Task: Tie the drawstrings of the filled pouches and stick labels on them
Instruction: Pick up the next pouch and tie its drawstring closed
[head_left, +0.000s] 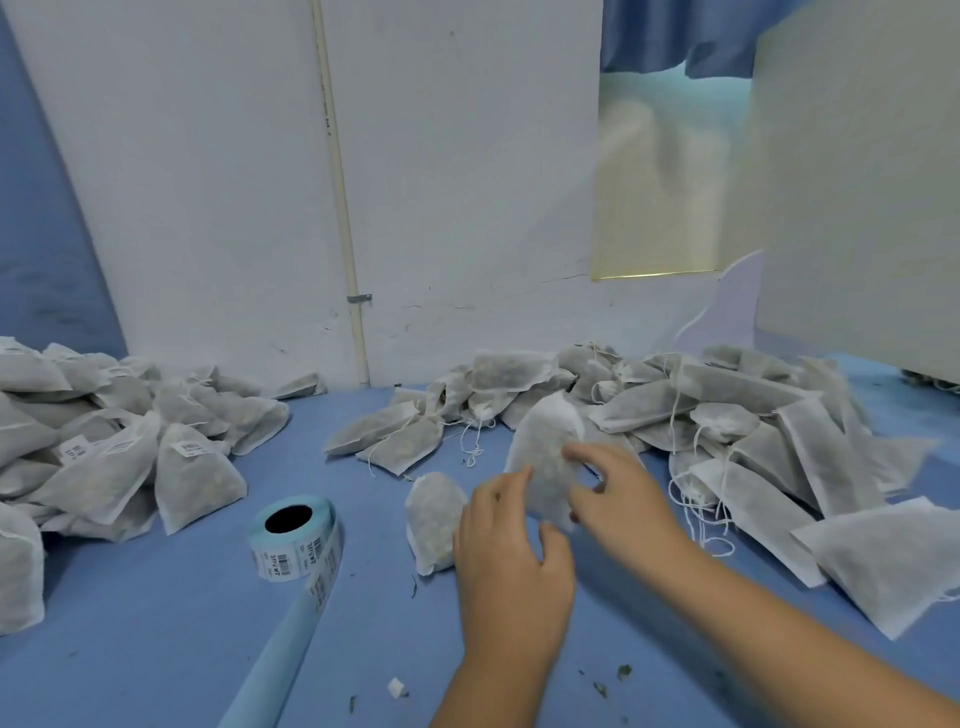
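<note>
**Both hands on one pouch, mid-table**

Left fingers (519, 475) are curled onto the pouch (543, 441) at its left edge, with the thumb under its lower corner. So the left hand (511, 561) grips it from below-left. Right fingers (574, 453) are curled against the pouch's right side, index tip on the fabric. They're blurred, so I can't tell if they pinch a drawstring or just the cloth. Right hand (621, 493) holds it from the right.

The pouch is upright and held above the table (156, 649), between the two hands, just in front of the right pile (727, 415).

Second pouch (434, 519) lies flat just left of the left hand, its right edge hidden behind it. Label roll (293, 540) sits further left, with barcode labels on its outer wrap. A blue backing strip (280, 660) trails from it toward the near edge.

Left pile (104, 447) is pouches with barcode labels stuck on. Right pile is pouches with loose white strings hanging out.

There's a white scrap (397, 687) and green crumbs on the table near the forearms. White wall (208, 182) behind, with a pipe (340, 197) running down it
</note>
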